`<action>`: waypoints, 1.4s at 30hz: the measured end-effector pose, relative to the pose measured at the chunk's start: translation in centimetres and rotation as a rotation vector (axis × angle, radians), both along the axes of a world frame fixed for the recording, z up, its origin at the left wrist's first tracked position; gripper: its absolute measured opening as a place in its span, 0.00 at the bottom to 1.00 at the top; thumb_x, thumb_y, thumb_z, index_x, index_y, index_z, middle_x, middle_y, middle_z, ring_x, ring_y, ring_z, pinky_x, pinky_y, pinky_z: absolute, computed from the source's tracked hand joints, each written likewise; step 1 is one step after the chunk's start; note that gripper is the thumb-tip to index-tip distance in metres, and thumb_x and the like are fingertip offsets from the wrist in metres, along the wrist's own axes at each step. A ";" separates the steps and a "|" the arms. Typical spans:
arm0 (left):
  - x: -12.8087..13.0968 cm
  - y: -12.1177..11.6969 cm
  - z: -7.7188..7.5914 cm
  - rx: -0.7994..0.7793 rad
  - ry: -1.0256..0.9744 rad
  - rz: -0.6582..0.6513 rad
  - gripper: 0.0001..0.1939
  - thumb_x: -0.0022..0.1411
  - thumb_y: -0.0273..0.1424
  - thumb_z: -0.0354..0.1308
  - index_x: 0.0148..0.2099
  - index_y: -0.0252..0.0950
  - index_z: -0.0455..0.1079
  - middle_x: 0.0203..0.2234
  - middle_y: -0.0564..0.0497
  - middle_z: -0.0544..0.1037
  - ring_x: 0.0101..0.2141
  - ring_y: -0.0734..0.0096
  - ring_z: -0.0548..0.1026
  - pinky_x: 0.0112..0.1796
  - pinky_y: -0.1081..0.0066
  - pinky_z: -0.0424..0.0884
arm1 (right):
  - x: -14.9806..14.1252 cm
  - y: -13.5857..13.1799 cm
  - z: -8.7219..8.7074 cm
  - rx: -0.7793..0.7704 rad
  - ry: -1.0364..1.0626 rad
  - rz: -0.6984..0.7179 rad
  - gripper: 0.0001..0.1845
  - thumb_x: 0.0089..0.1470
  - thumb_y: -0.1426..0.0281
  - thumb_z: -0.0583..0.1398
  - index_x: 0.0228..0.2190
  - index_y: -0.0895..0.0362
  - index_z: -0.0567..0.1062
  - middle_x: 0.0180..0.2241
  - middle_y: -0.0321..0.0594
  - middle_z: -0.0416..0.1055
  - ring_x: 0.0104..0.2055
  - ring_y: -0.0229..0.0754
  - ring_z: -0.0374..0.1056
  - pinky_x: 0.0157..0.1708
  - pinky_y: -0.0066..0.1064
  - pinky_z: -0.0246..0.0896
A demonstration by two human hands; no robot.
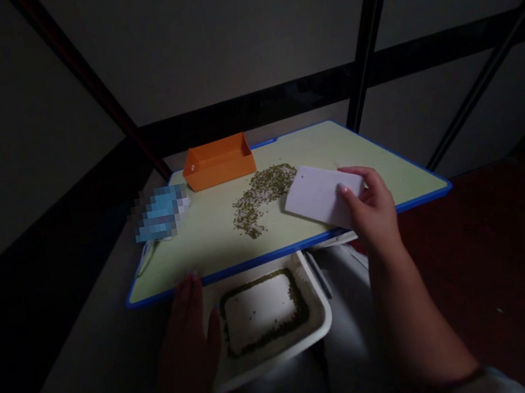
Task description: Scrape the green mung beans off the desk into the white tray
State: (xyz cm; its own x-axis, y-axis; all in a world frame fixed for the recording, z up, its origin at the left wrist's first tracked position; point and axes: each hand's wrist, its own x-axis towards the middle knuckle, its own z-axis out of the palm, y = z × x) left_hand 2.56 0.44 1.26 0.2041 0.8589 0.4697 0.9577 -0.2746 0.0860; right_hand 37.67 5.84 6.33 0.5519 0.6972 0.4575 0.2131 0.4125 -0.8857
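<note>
My right hand point(371, 208) pinches a white card point(320, 192) by its right end, thumb on top, and holds it tilted over the board. Just left of the card, small green grains point(266, 189) lie in a curved band on a pale yellow-green board point(200, 248) with a blue rim. Below the board's near edge, a white tray point(326, 321) has more green grains along the edges of its floor. My left hand point(190, 334), in shadow, is at the tray's left side, its fingers stretched toward the board edge and the thumb apart over the tray.
An orange open box point(219, 163) stands at the back left of the board. A blurred-out blue item point(161, 213) lies at the left edge, with a pale cord beside it. Dark-trimmed panels point(235, 39) rise behind the board. Reddish floor point(505, 248) shows at right.
</note>
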 end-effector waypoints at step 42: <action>-0.7 0.3 -0.5 0.115 0.051 -0.017 0.35 0.64 0.36 0.46 0.70 0.45 0.37 0.64 0.44 0.63 0.63 0.62 0.61 0.57 0.58 0.69 | -5.6 -0.7 0.5 0.043 -0.165 0.268 0.11 0.59 0.69 0.55 0.40 0.51 0.76 0.41 0.39 0.78 0.46 0.44 0.73 0.45 0.34 0.65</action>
State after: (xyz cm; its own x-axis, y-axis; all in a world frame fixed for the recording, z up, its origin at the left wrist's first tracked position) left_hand 1.85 0.71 0.80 0.2444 0.7961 0.5537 0.9551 -0.2963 0.0044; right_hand 32.11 5.17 6.88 0.2667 0.7862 0.5575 0.2308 0.5095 -0.8289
